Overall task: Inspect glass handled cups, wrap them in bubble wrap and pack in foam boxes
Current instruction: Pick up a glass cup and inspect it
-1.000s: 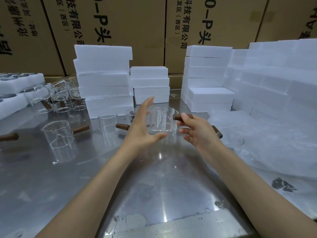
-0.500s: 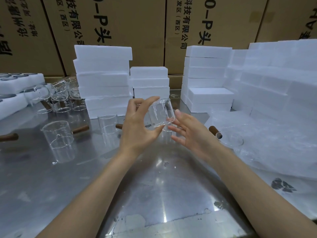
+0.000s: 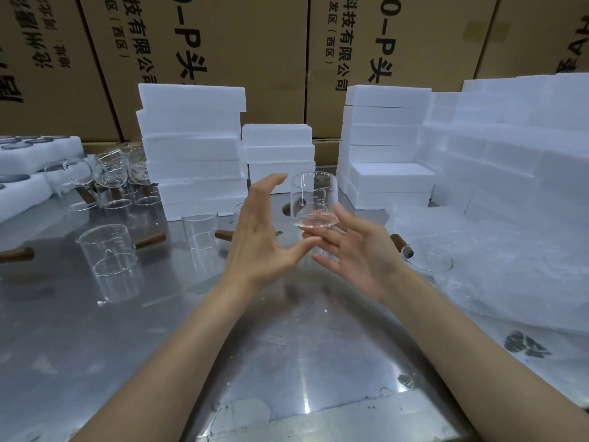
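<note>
I see a clear cylindrical glass cup (image 3: pixel 314 199) upright above the steel table, its base resting on my right hand's (image 3: pixel 357 253) straightened fingertips; my left hand (image 3: pixel 258 237) spreads open just beside it.

glass cup (image 3: pixel 314 199) upright on right hand (image 3: pixel 360 253) fingertips | left hand (image 3: pixel 258 237) spread beside | steel table (image 3: pixel 159 330)

Legible print sits on the brown cartons (image 3: pixel 223 43) behind the foam stacks: black "O-P头", "科技有限公司", "(西区)", repeated on two of them. The far-left carton's characters are too skewed to read. The raised cup (image 3: pixel 314 199) carries faint graduation marks, unreadable. The dark mark on the bubble wrap (image 3: pixel 526 344) is illegible.
</note>
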`<state>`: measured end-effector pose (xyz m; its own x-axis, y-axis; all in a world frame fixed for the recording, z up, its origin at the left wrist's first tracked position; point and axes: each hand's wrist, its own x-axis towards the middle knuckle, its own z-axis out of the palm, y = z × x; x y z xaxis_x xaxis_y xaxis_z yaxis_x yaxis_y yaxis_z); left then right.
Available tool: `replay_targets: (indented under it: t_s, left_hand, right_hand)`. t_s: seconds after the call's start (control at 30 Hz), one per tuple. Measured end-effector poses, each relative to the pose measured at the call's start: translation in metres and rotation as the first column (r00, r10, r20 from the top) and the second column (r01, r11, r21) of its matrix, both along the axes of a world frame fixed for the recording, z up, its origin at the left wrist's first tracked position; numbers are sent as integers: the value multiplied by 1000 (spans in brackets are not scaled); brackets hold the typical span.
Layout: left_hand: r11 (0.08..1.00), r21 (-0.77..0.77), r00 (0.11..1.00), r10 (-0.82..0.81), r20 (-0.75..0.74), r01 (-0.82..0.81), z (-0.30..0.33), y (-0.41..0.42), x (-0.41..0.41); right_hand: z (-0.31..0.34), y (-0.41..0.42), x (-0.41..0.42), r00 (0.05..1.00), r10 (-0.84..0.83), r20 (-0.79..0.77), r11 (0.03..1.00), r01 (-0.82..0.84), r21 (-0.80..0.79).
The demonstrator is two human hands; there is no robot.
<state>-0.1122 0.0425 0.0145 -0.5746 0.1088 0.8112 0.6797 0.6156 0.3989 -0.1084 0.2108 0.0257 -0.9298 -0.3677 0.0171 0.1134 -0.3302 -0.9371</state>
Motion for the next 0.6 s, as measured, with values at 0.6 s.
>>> replay_targets:
  t_s: [0.6]
  left_hand:
    - [972, -178, 983, 134, -127, -156, 6, 1, 4]
  right_hand:
    - [-7, -8, 0, 977, -70, -203, 966, 117, 232]
